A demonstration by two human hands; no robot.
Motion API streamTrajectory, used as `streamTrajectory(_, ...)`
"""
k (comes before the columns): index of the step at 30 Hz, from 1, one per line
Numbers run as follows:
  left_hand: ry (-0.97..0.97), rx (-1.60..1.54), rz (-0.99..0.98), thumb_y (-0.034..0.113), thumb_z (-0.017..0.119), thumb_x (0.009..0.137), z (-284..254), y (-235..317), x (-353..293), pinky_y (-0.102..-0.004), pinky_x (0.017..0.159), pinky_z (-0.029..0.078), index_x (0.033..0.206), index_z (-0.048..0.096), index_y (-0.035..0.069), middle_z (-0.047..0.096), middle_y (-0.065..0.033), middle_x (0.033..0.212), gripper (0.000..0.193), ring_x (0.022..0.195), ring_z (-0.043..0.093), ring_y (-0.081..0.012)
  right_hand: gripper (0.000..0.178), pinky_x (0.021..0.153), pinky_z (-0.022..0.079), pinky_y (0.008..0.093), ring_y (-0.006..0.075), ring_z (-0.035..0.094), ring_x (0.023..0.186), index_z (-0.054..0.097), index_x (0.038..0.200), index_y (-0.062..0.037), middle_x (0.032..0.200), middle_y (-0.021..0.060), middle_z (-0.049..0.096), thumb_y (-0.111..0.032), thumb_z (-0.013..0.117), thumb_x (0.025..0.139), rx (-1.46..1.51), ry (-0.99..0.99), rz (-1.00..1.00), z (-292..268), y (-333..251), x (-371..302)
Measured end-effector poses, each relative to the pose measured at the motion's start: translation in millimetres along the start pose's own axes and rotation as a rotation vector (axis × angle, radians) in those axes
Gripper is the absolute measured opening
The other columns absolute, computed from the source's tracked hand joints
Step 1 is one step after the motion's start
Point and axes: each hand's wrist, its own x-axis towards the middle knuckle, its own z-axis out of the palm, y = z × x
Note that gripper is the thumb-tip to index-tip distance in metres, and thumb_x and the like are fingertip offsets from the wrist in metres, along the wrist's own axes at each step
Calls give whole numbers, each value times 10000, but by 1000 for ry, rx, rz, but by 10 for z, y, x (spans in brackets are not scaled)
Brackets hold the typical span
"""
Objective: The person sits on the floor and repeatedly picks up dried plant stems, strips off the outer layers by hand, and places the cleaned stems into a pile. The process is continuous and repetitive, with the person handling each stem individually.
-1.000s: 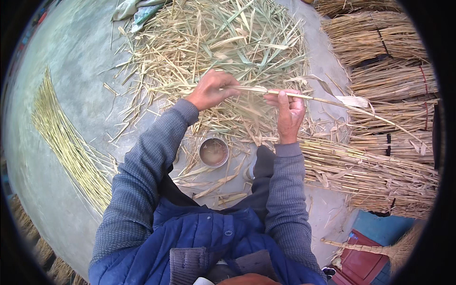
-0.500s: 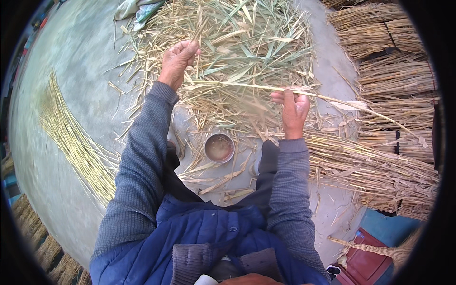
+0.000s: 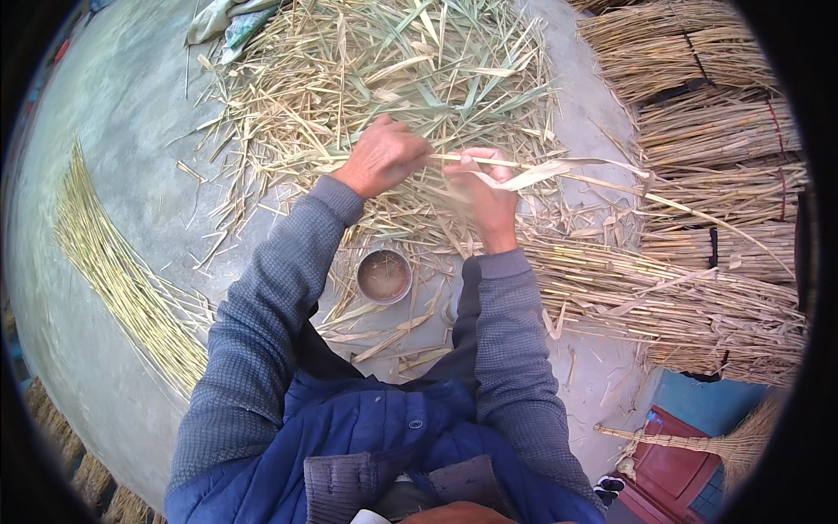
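Observation:
A long pale reed stalk (image 3: 602, 182) runs from between my hands out to the right, over the stacked bundles. My left hand (image 3: 384, 157) is closed at the stalk's left end, its fingertips hidden under the knuckles. Close beside it, my right hand (image 3: 489, 192) grips the same stalk between thumb and fingers; it is slightly blurred. A dry, papery leaf (image 3: 546, 173) curls off the stalk just right of the right hand. Below both hands lies a wide heap of stripped leaves (image 3: 349, 79), partly green and partly straw-coloured.
A small metal bowl (image 3: 384, 276) with murky contents stands between my feet. Cleaned stalks (image 3: 122, 271) lie on the floor at left. At right are a loose reed bundle (image 3: 646, 297), tied bundles (image 3: 698, 131), a dark red panel (image 3: 668, 454) and a straw broom (image 3: 733, 447).
My left hand has come down and right, close to the right hand. The right hand has shifted left along the stalk, and a leaf now peels away from it.

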Motion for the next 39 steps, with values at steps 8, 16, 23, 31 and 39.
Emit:
streamTrajectory(8,-166,314,-264,194,724,761,-93,-889,-552,-424,763,428,758,663,150,624,-61,666,74,773,606,-285,247,765,554,257,153,696,820,625,1121,9,915,101,716,-156,695,952,50,193,-94,-503,-210,-30)
streamTrajectory(16,-91,-576,-183,175,755,838,18,-229,-175,-340,838,520,1139,706,34,726,-95,959,336,932,679,-231,238,734,572,272,178,718,811,619,1077,-8,908,115,721,-189,707,951,0,94,-66,-384,-234,-95)
streamTrajectory(23,-53,-986,-444,104,725,912,88,-3,-49,-227,707,532,1010,727,8,731,-32,885,137,791,659,-67,223,752,593,292,202,727,843,575,1061,9,928,165,717,-179,661,978,39,61,-24,-254,-197,-95)
streamTrajectory(31,234,-931,-733,112,705,916,-218,-785,-281,-261,622,540,934,674,16,733,-55,805,103,694,683,-105,169,703,591,262,195,731,800,551,1035,15,892,144,696,-122,638,983,-1,56,32,-392,-133,-119)
streamTrajectory(39,-107,512,-334,136,628,845,83,-887,-425,-441,804,470,938,690,112,694,-94,820,115,882,651,-279,184,715,597,287,211,730,816,569,1066,3,927,168,714,-135,649,974,64,88,84,-374,-125,-124)
